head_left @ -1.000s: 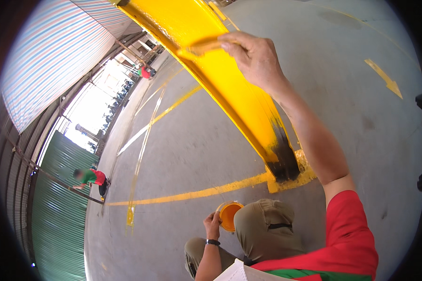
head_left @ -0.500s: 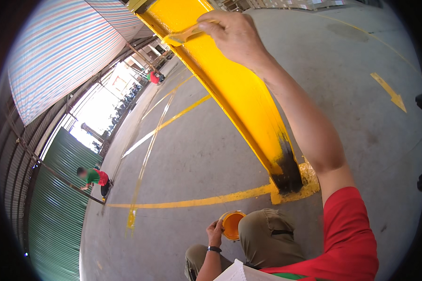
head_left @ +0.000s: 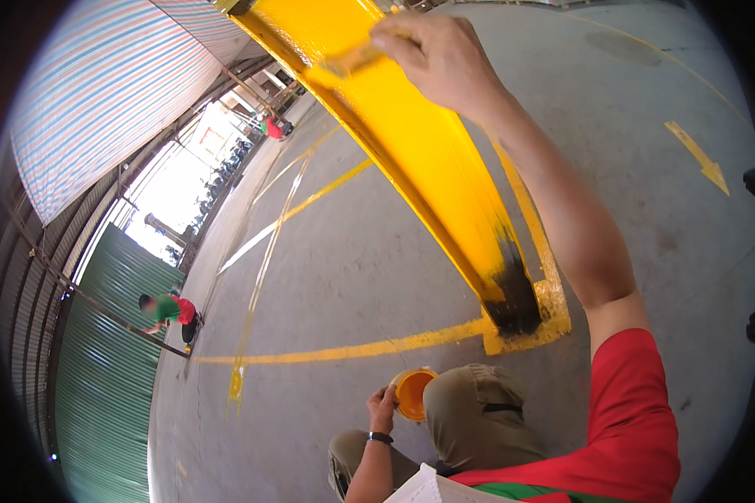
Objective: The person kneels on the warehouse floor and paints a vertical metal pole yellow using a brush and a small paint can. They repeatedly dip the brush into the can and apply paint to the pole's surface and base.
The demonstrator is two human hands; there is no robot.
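My right hand [head_left: 446,65] reaches up with its fingers closed round a paintbrush [head_left: 352,61], blurred by motion. The bristles are at the face of a yellow steel column [head_left: 432,159], near its left flange. Wet-looking yellow paint covers most of the column, while its foot [head_left: 513,302] shows black. Down by my knees, my left hand [head_left: 382,407] grips the rim of a round can of orange-yellow paint [head_left: 413,396]. The can sits beside my bent knee.
Yellow paint spreads on the floor round the column's base [head_left: 554,314], joined by a yellow floor line [head_left: 344,354]. Far left, a person in green and red [head_left: 172,310] bends by a pole and a green corrugated wall [head_left: 109,369]. Another person [head_left: 273,127] crouches further back.
My right hand and the brush have shifted right, away from the column's left edge and onto its face. The view has tilted slightly. My left hand still holds the can.
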